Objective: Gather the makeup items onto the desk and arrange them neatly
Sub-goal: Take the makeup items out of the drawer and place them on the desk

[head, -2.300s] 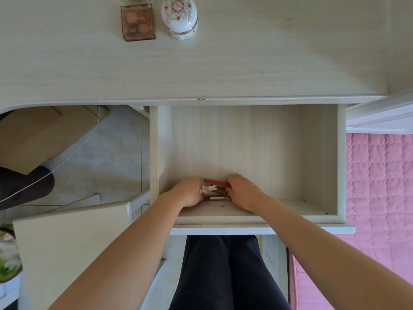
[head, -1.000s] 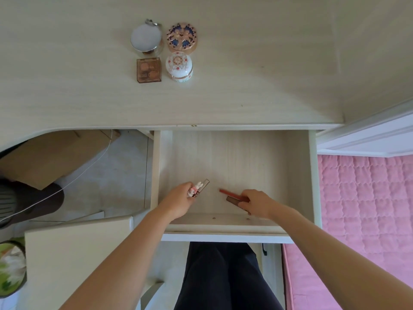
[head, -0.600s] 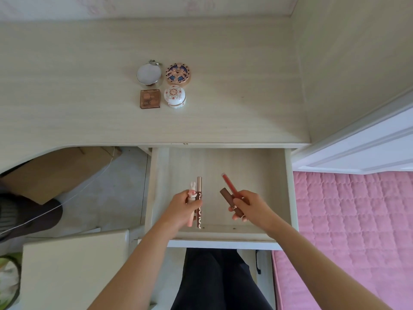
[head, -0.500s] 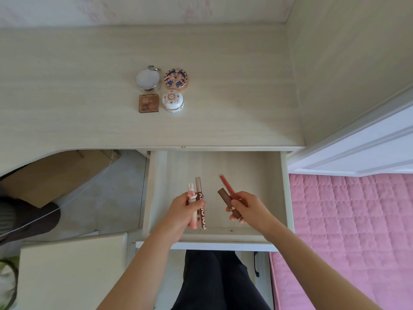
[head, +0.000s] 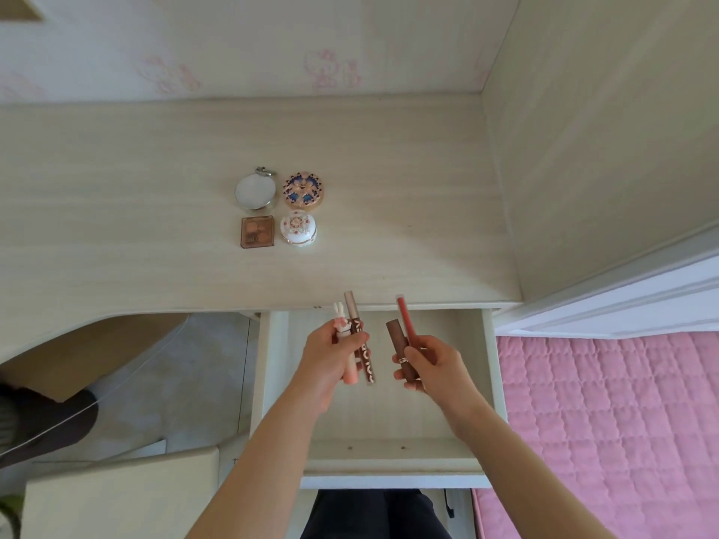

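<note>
Head view, one entry per holding.

- Left hand (head: 330, 359): we hold two items, fingers curled round a bunny-capped tube (head: 341, 324) and a lettered brown tube (head: 358, 328).
- Right hand (head: 435, 367): we pinch a dark brown tube (head: 397, 340) and a red tube (head: 405, 320).
- Position: all four tubes are above the open drawer (head: 389, 461), long axes pointing away from us, tips at the front edge of the desk (head: 116, 227).
- Already on the desk: silver compact (head: 255, 192), patterned compact (head: 303, 189), square palette (head: 257, 231) and white jar (head: 298, 228), in a tight two-by-two.
- Judgement: that group lies ahead and to the left, nearer the left hand.
</note>
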The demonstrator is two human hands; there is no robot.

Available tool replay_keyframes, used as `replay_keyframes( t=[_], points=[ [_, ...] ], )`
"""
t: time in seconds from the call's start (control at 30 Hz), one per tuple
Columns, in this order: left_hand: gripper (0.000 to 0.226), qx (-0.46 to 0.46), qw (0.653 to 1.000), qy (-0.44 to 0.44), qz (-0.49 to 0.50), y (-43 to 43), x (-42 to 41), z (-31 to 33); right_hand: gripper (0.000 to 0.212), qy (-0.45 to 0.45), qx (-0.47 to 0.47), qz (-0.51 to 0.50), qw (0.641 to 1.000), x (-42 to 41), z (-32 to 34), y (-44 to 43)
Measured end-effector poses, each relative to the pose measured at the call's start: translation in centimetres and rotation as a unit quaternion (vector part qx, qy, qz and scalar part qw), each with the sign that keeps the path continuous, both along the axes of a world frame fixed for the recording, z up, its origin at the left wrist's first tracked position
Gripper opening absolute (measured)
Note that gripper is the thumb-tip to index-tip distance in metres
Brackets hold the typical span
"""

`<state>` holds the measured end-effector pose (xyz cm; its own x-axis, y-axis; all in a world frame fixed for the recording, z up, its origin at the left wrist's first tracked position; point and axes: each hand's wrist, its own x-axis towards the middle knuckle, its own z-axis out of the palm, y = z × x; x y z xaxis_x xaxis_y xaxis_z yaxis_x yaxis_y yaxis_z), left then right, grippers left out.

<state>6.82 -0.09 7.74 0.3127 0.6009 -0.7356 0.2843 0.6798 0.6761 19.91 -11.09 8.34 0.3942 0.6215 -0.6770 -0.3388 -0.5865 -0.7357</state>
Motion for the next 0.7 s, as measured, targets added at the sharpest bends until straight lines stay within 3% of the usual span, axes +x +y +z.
replay_keyframes(
  t=[0.43,0.6,0.7],
  points=[
    [0.017,0.024,0.996,0.051,-0.064,11.2,7.8,0.8,0.018,-0.059,-0.024,-0.034,0.997,5.0,0.0,11.7],
    [0.01,0.088,0.985,0.11,-0.104,14.2,9.9,0.1,0.022,-0.132,-0.08,-0.018,0.988,6.1,-1.4,15.8],
    [0.017,0.137,0.972,0.14,-0.126,15.6,10.7,-0.3,0.022,-0.158,-0.088,-0.023,0.983,6.5,-1.7,17.7]
  ],
)
